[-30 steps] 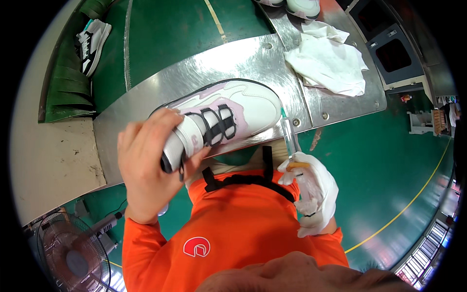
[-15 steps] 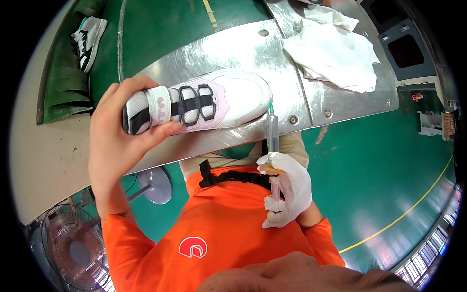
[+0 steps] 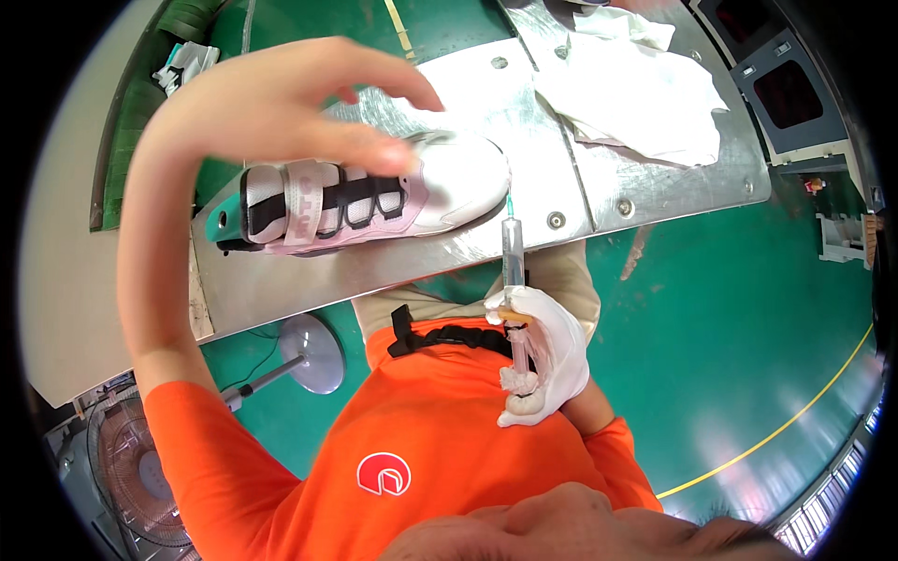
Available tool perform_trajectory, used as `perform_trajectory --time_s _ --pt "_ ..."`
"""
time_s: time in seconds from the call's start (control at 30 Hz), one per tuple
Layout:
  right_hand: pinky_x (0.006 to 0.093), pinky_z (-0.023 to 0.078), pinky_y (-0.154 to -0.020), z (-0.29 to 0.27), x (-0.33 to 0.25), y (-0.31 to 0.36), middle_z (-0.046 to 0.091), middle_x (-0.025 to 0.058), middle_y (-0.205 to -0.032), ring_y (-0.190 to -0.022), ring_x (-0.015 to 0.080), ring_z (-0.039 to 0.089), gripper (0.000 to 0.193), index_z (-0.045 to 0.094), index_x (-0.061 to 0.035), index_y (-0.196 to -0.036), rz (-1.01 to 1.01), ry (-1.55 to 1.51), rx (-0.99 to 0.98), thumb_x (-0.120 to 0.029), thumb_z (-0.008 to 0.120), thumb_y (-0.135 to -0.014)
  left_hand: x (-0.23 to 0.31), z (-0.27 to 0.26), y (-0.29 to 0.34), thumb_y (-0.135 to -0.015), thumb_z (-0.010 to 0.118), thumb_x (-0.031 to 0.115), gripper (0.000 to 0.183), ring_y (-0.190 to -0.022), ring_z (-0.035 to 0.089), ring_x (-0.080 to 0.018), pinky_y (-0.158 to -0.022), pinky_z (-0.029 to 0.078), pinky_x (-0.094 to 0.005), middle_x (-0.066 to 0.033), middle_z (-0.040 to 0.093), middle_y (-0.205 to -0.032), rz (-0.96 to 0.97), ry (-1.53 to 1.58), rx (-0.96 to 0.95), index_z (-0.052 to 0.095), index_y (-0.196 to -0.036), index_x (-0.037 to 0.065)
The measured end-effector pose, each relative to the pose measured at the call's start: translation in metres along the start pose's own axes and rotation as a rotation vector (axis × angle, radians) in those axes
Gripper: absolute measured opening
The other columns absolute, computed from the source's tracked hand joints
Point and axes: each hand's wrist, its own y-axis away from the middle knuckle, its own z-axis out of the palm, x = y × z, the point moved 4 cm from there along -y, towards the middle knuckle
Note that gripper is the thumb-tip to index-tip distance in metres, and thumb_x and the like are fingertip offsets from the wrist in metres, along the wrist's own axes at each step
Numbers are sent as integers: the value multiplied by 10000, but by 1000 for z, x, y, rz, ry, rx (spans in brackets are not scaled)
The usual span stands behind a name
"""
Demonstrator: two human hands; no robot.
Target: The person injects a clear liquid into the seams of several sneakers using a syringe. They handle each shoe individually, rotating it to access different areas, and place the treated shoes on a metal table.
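A white, pink and black sneaker lies on the metal worktop, its toe pointing right and a green last showing at its heel. My bare left hand is raised over the shoe's far side, fingers curved and apart with nothing between them; its thumb is slightly blurred above the laces. Low at the worktop's near edge, my white-gloved right hand is wrapped round a clear syringe. The syringe's green needle tip points up at the sole edge beside the toe; whether it touches cannot be told.
White cloths lie on the worktop's right part. Another shoe sits on a green belt at the far left. A fan stands at lower left, and dark-windowed grey equipment is at the far right.
My left hand has let go of the shoe's heel and collar and risen away over its far side, uncovering the green last. The right hand with the syringe has shifted slightly.
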Motion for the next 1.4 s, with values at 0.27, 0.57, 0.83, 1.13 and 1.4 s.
perform_trajectory --time_s 0.27,0.57,0.83,1.13,1.4 --pt "351 495 -854 1 3 7 602 154 -1168 -920 277 595 1050 445 16 -1335 85 -159 -11 -275 887 -427 -3 42 -86 -839 747 390 539 -1121 595 -226 -961 450 -346 -68 660 -1207 37 48 -377 628 -1258 72" --pt "431 541 -779 -25 -60 -34 628 230 -1016 -821 321 644 334 586 11 -1142 303 -711 119 -60 671 -826 5 20 -29 -787 784 333 480 -1045 596 -220 -917 456 -324 -80 658 -1126 207 179 -74 663 -1146 40" --pt "324 496 -665 2 -137 -148 586 248 -1046 -852 286 631 487 490 108 -1225 55 -410 -411 -156 645 -846 -24 -1 132 -715 853 312 596 -1019 573 -185 -914 456 -311 -95 595 -1095 448 565 784 611 -1115 -59" --pt "299 465 -775 79 -103 -220 574 183 -1157 -912 240 603 857 414 117 -1373 248 -450 -620 -334 720 -711 -119 87 168 -811 805 308 602 -1038 583 -150 -933 456 -297 -64 629 -1137 384 948 1355 586 -1255 -35" --pt "304 479 -748 97 -59 -241 547 189 -1131 -836 223 609 890 394 154 -1355 241 -568 -732 -400 688 -724 -175 124 159 -862 758 310 616 -1056 589 -138 -936 451 -276 -67 643 -1162 269 1212 1479 544 -1324 -37"
